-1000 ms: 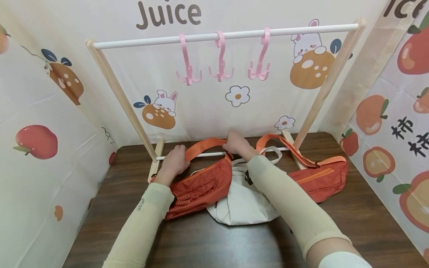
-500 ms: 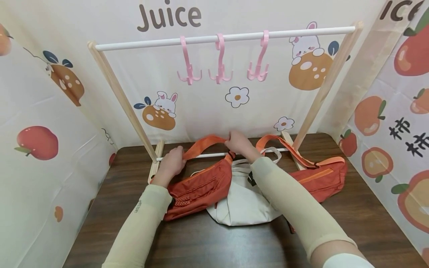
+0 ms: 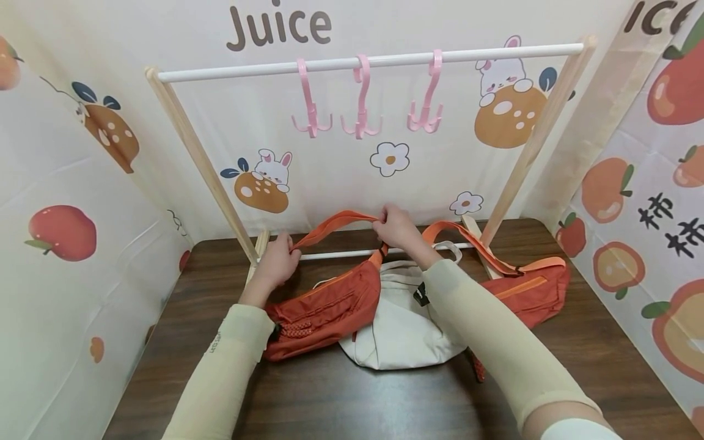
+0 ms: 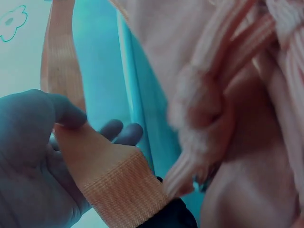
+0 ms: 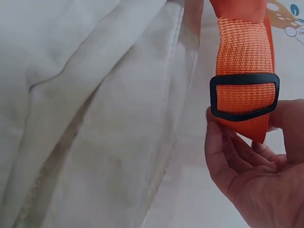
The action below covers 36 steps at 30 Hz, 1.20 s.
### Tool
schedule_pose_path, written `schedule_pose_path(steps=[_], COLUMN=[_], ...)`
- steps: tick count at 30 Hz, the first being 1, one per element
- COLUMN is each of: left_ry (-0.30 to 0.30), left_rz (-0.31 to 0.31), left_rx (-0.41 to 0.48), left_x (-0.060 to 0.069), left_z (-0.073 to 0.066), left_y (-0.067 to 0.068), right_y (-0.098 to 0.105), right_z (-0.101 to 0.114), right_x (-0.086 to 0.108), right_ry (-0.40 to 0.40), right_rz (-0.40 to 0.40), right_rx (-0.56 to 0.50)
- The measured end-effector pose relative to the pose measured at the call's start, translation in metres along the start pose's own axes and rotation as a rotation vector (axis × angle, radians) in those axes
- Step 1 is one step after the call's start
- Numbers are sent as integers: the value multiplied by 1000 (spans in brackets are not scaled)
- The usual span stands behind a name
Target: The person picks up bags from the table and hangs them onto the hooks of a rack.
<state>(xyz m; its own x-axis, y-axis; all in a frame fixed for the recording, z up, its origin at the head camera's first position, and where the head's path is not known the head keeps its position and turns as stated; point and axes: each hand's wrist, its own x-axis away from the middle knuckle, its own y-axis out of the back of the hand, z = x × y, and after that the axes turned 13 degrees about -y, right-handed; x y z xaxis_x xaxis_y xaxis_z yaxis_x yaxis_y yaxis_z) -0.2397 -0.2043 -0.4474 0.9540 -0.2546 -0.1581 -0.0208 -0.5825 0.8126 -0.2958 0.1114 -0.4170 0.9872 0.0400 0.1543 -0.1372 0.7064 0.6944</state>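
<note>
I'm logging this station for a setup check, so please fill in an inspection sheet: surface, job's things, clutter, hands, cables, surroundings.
Surface: dark wood-grain table, bags lying on it.
Job's things: front red bag, its orange strap arching above it.
Clutter: white bag, partly covered by that bag; second red bag farther right.
Hands: left hand and right hand both pinch the strap.
Cables: nothing seen.
Surroundings: rack with three pink hooks on its top rod; printed sheets behind and at both sides.
</note>
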Motion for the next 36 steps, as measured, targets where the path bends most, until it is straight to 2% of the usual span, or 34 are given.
schedule_pose_path(steps=[6, 10, 14, 17, 26, 31, 36], left_ry=[27, 26, -13, -44, -69, -96, -146], left_rz=[-77, -154, -238, -275, -306, -311, -345], left_rx=[107, 151, 164, 177, 97, 107, 122], left_x=[6, 8, 9, 9, 12, 16, 19], left_z=[-4, -8, -16, -21, -38, -53, -66], left_y=[10, 15, 22, 26, 39, 46, 54], right_y=[5, 7, 7, 8, 10, 9, 10], right_z=[2, 5, 7, 11, 18, 26, 39], right_x=[7, 11, 14, 18, 31, 41, 50], right_ry=[44, 58, 64, 72, 147, 201, 292], right_rz=[-28, -27, -22, -21, 3, 55, 97], right_rx=[-40, -56, -75, -82, -23, -13, 11])
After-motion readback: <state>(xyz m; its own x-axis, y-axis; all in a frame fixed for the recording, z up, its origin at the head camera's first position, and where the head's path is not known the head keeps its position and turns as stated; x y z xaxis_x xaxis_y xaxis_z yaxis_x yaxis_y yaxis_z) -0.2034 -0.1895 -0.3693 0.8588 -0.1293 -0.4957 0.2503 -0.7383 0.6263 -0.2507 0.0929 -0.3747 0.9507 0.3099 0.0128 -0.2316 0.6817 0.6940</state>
